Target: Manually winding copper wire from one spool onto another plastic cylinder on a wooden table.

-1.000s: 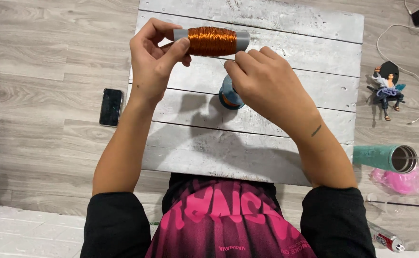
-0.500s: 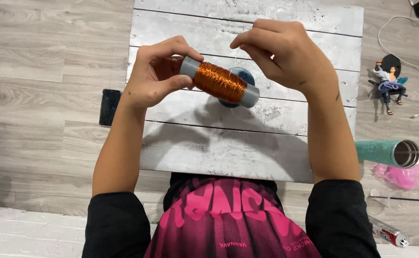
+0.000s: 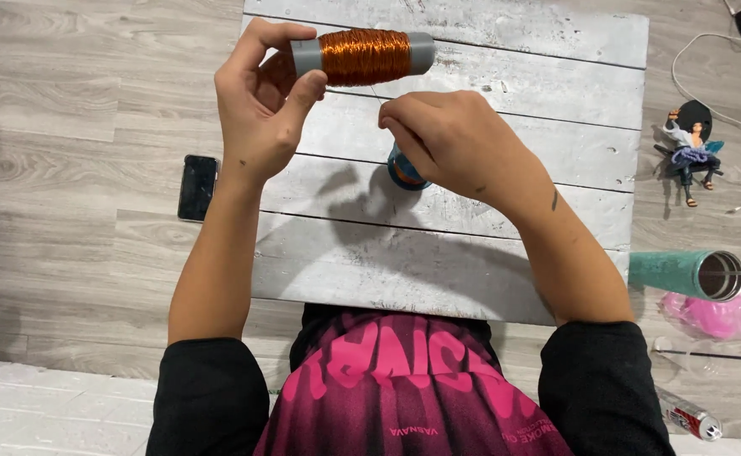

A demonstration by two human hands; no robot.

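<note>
1. Since half a second ago, the spool of copper wire point(image 3: 363, 56) has levelled out from a tilt and now lies horizontal, higher in the view; the right hand point(image 3: 455, 143) has dropped from above the spool to just below it.
2. Left hand point(image 3: 260, 105) has its grip closed on the spool's grey left end, thumb under and fingers curled over the top, holding it in the air above the far part of the bench point(image 3: 505, 76).
3. Right hand's grip is narrow, thumb and fingertips pinched together at a thin strand of wire point(image 3: 355, 93) that runs from the spool to the pinch; the strand is faint and hard to follow.
4. Under the right hand, a small blue round object point(image 3: 404, 173) stands on the bench, mostly hidden.
5. Bench is a whitewashed board of planks lying on a grey wood floor point(image 3: 66, 101).
6. Left of the bench, a dark phone point(image 3: 197, 187) lies flat on the floor.
7. Right of the bench lie a small figurine point(image 3: 691, 152), a teal tumbler point(image 3: 683, 274) on its side, and a pink plastic item point(image 3: 716, 314) just below it.
</note>
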